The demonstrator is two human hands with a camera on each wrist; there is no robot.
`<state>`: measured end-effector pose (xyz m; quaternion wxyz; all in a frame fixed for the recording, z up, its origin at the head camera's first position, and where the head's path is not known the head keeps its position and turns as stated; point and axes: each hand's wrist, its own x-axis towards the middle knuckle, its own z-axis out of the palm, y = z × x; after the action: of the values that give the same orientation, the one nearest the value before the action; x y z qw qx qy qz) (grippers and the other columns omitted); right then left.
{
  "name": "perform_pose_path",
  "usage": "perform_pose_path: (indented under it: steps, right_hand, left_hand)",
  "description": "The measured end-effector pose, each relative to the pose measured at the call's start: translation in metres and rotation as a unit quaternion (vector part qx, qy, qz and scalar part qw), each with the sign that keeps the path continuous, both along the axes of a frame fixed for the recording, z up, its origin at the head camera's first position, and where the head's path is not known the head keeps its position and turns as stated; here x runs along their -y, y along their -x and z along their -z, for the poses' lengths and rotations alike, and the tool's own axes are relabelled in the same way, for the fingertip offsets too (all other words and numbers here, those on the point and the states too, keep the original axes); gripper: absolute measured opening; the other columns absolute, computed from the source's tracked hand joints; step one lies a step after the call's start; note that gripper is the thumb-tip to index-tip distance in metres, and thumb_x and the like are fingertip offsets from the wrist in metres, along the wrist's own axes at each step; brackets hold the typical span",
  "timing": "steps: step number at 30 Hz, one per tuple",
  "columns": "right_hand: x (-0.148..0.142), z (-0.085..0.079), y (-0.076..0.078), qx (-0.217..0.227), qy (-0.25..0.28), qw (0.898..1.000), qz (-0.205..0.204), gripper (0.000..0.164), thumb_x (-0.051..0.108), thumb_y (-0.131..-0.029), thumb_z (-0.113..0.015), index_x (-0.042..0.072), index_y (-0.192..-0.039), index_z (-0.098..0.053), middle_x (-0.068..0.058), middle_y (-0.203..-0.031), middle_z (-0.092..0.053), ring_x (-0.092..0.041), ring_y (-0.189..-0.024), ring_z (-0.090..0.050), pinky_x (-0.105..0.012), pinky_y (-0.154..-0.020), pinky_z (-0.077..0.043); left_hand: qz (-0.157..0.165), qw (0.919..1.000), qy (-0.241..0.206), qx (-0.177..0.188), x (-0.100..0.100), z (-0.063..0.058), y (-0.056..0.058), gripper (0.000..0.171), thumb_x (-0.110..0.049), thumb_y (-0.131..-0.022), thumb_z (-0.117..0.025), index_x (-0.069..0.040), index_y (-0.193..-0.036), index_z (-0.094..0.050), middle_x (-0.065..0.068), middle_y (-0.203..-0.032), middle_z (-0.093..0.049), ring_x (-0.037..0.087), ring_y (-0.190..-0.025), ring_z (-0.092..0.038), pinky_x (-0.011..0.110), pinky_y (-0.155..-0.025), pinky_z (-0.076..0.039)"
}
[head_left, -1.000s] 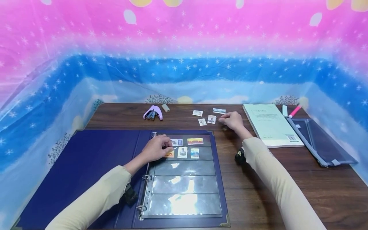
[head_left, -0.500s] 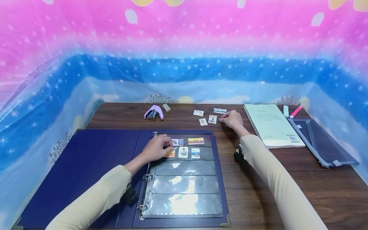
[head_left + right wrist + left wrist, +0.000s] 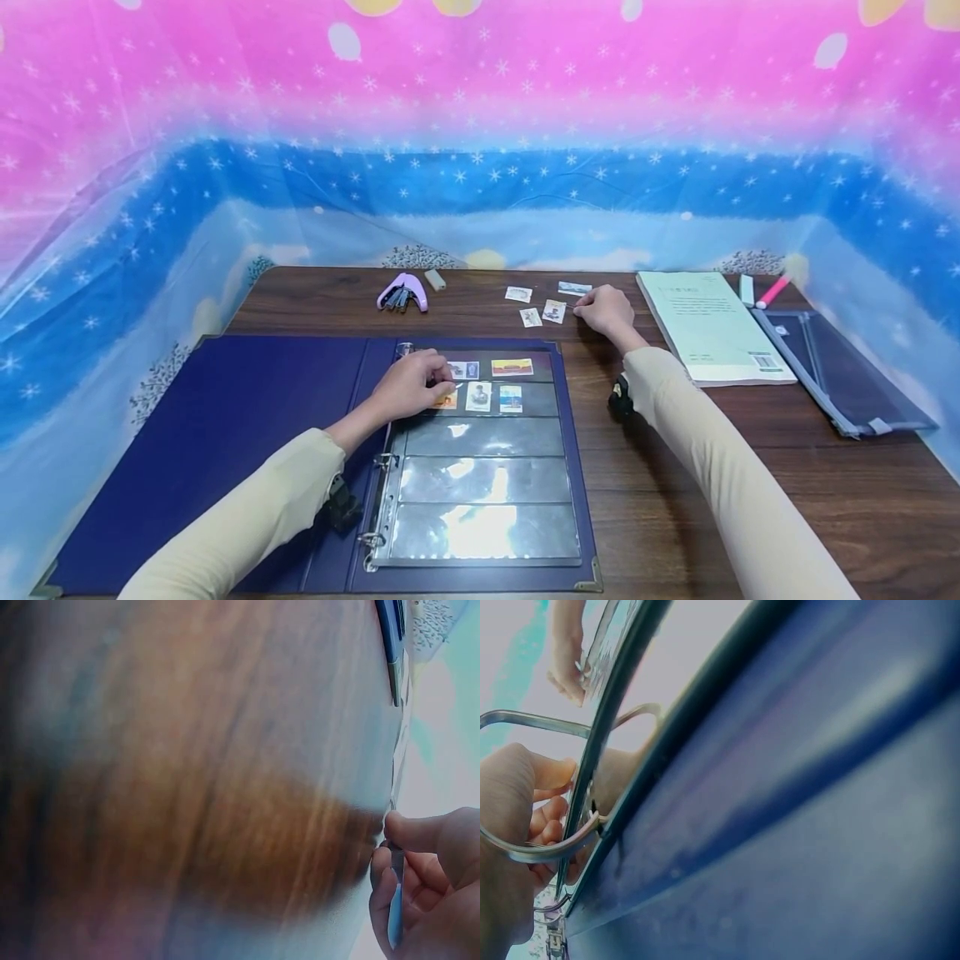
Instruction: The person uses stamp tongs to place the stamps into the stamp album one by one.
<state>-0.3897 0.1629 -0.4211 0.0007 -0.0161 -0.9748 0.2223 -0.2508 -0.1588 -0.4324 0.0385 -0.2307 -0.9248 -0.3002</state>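
Observation:
My right hand [image 3: 606, 310] holds slim metal tweezers [image 3: 396, 896] between thumb and fingers. Their tip reaches the right edge of a small stamp [image 3: 554, 312] on the table. Around that stamp lie other loose stamps: one [image 3: 574, 288] behind, one [image 3: 518, 294] to the left and one [image 3: 531, 317] in front. My left hand [image 3: 408, 386] rests on the pocket page [image 3: 480, 437] of an open blue stamp album [image 3: 217, 450], fingers loosely bent. It partly covers an orange stamp [image 3: 447, 401] in the second row. Other stamps [image 3: 512, 367] show in the top two rows.
Metal rings [image 3: 536, 720] run along the album's spine. A purple stapler-like object [image 3: 402, 293] and a small pale block [image 3: 434, 280] stand at the back. On the right lie a pale green book [image 3: 712, 325], a dark zip pouch [image 3: 847, 367] and a pink stick-shaped item [image 3: 772, 291].
Both hands stay nearly in place. The right hand shifts very slightly while the tweezers stay at the same stamp's edge; the whole view drifts a little.

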Motion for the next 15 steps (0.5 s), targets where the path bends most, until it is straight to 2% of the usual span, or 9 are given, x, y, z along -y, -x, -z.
perform_pose_path:
  steps: [7,15]
  right_hand:
    - [0.0000,-0.0015,-0.0002,-0.004,-0.010,1.000,-0.003,0.021,0.028,-0.089,-0.060,0.015,-0.099,-0.073,-0.009,-0.109,-0.069,-0.028,-0.093,-0.062,-0.040,-0.073,-0.046]
    - [0.0013,-0.0025,-0.0015,-0.013,0.009,1.000,0.002,0.020,0.029,-0.088,-0.061,0.015,-0.095,-0.073,-0.008,-0.104,-0.071,-0.026,-0.088,-0.063,-0.038,-0.072,-0.047]
  left_hand:
    - [0.001,1.0000,0.003,-0.003,0.0006,0.0001,0.0004,0.005,-0.017,-0.083,-0.068,-0.018,-0.078,-0.065,-0.004,-0.074,-0.057,0.007,-0.064,-0.044,0.026,-0.066,-0.036]
    - [0.002,1.0000,0.006,0.001,0.0006,0.0002,0.0010,0.005,-0.017,-0.083,-0.067,-0.018,-0.078,-0.065,-0.004,-0.074,-0.056,0.008,-0.065,-0.045,0.025,-0.065,-0.037]
